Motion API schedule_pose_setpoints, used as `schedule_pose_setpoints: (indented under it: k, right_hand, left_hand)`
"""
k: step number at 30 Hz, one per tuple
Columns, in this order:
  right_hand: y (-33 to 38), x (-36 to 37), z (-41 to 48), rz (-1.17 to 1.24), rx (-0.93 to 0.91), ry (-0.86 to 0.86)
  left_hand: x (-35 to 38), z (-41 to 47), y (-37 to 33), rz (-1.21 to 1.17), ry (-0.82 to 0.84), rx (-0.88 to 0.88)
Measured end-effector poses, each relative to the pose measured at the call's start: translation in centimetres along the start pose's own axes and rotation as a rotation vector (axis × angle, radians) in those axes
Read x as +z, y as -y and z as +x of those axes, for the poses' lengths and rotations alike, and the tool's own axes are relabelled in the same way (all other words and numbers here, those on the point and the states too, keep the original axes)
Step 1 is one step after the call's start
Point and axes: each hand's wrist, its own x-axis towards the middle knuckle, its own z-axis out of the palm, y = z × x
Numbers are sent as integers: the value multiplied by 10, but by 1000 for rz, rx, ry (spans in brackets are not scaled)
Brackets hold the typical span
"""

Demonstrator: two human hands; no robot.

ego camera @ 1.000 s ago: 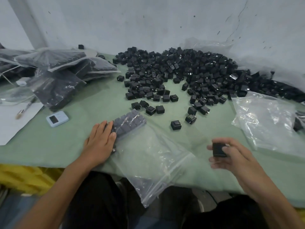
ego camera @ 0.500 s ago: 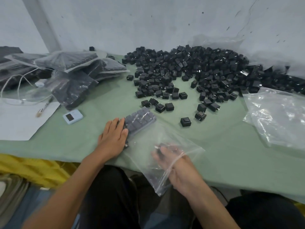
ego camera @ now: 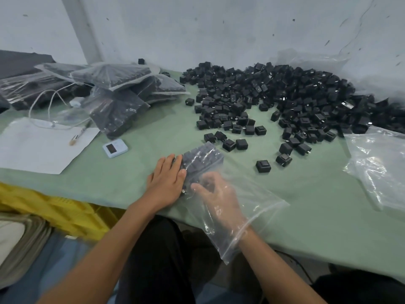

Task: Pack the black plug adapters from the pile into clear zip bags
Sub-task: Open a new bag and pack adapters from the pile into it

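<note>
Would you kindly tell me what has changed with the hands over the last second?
The right hand carried its black adapter leftward into the clear zip bag, now wrist-deep beside the packed adapters. The left hand stays flat on the bag; the pile is unmoved.

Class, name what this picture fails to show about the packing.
Head view: whether the right hand grips an adapter; the clear bag blurs its fingers.
Head view: how many bagged adapters there are; the left hand covers some.
Head view: where the pile ends on the right; the frame edge cuts it.
</note>
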Motion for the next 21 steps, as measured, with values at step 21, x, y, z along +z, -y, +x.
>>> schedule_pose_setpoints:
  k: [21]
  right_hand:
    - [-19, 7, 6, -281, -148, 53]
  left_hand:
    - [1, 1, 3, -124, -14, -16]
